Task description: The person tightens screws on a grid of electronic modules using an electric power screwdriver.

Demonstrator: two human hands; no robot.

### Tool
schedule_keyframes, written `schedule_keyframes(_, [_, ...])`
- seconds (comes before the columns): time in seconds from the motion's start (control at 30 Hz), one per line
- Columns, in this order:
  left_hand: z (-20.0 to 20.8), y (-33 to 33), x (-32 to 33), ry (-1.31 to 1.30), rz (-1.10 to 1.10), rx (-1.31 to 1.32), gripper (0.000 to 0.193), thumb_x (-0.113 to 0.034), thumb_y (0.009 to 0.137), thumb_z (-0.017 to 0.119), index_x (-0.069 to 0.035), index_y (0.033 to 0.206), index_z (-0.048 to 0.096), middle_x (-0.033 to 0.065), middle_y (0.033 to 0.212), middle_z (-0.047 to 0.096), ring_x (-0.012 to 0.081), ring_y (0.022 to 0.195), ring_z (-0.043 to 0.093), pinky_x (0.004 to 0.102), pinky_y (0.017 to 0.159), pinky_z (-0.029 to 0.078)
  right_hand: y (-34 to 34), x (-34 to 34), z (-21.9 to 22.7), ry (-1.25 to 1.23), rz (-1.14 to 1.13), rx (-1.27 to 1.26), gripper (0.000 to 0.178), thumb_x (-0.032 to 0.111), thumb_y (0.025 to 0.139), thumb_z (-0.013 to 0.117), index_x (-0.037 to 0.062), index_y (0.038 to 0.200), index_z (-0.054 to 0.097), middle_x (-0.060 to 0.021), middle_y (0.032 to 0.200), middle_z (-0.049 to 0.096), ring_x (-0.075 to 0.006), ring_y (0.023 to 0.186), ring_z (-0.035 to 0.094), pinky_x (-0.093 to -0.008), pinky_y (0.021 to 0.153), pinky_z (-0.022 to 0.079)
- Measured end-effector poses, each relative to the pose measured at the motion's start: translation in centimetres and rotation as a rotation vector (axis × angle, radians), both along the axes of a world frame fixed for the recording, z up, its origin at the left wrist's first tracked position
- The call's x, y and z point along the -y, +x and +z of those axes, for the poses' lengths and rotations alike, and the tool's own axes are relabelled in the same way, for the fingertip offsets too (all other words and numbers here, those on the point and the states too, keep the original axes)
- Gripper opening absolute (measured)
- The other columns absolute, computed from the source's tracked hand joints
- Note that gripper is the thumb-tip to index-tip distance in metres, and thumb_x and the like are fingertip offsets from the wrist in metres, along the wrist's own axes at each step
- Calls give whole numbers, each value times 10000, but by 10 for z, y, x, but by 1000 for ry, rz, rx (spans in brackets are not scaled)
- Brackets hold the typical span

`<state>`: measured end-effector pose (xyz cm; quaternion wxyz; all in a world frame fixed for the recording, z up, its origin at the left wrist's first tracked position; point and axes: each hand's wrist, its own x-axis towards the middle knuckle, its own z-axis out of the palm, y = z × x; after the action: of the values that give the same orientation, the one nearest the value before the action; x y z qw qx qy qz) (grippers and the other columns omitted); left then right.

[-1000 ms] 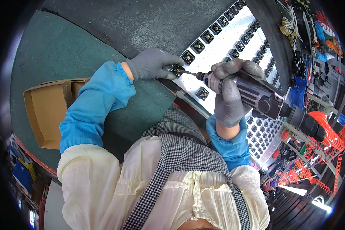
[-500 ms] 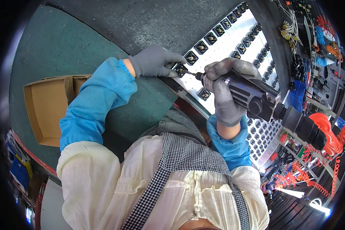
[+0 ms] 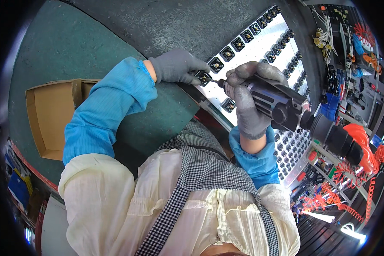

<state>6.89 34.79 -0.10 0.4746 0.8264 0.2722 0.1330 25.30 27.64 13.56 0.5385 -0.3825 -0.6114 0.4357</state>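
The left hand [image 3: 177,66] pinched a black block [image 3: 204,78] at the panel's [image 3: 247,52] left corner; the right hand [image 3: 248,110] was wrapped round a driver [image 3: 272,100], its bit at the block.

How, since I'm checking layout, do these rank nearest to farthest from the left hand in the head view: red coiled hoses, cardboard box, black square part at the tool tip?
1. Black square part: at the left hand's fingertips.
2. Cardboard box: on the left.
3. Red coiled hoses: far right.
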Motion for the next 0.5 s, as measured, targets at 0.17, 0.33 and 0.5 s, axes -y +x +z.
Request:
schedule_keyframes(0.17, [-3,0,1,-13,15,6,499,-294,770,786,-216,1241,638,66,674,608,217,605,612,355,594,481,0,-1,-4,-8,2,-51,467,-65,792,644,5,1213,455,-197,1062,619,-231,914,679,-361,811,581])
schedule_keyframes(0.33, [3,1,0,-29,12,-24,493,-293,768,787,-227,1235,642,64,677,604,214,607,604,353,599,482,-1,-3,-4,-4,12,-84,473,-72,792,645,5,1219,455,-189,1054,622,-221,902,676,-357,813,577])
schedule_keyframes(0.5, [-5,0,1,-15,20,28,509,-284,759,795,-226,1241,641,67,695,607,218,627,606,360,602,480,5,-5,-12,62,55,23,477,-68,798,654,5,1222,449,-180,1042,624,-209,889,675,-355,809,578])
